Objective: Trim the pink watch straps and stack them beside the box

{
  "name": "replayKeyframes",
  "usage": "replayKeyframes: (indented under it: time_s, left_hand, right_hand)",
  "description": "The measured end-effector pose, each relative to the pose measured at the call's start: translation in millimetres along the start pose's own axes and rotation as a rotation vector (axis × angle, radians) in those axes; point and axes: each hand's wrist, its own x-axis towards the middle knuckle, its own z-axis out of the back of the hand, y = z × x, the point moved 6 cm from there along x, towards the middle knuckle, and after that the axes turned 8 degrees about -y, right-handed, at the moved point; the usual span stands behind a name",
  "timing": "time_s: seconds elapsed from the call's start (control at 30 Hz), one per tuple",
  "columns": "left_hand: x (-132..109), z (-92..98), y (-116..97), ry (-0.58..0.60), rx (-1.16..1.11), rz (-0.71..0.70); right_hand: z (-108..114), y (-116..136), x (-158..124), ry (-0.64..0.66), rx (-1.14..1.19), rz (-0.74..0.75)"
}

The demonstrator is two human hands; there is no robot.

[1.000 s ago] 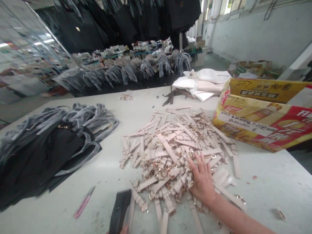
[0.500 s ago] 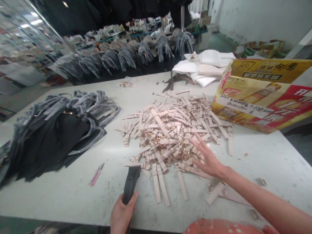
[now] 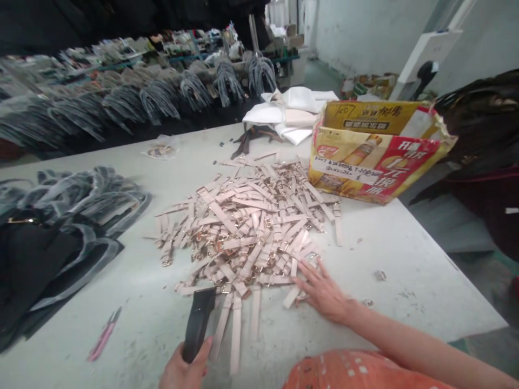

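Note:
A heap of pale pink straps with small gold buckles (image 3: 251, 216) covers the middle of the table. My right hand (image 3: 322, 292) lies against the heap's near right edge, fingers spread over a few straps and gripping none. At the lower left, my left hand (image 3: 186, 367) is closed around a flat black strap-like piece (image 3: 199, 319). That piece points away from me, and its far end meets the near edge of the heap. Several pink straps stick out toward me just right of it.
Black pieces with plastic-wrapped handles (image 3: 73, 227) are piled at left. Pink-handled snips (image 3: 104, 334) lie in front of them. A yellow and red carton (image 3: 365, 162) stands at the right edge. White sheets (image 3: 292, 113) and a small plastic bag (image 3: 161, 148) lie toward the back.
My right hand has come down and nearer to me, onto the heap's near right edge; loose straps there have moved in toward the heap. The view has swung right. My left hand keeps its hold.

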Motion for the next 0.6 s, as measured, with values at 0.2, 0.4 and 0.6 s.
replayKeyframes:
  time_s: [0.2, 0.4, 0.6]
  left_hand:
    - [-14, 5.1, -15, -0.003, -0.009, -0.018]
    - [-28, 7.6, -15, -0.013, -0.002, -0.032]
    - [-34, 4.1, 3, 0.03, 0.005, -0.02]
  right_hand:
    - [33, -15, 26, 0.023, 0.306, 0.046]
    - [83, -114, -73, -0.45, 0.205, -0.35]
    - [50, -111, -160, -0.265, 0.031, -0.399]
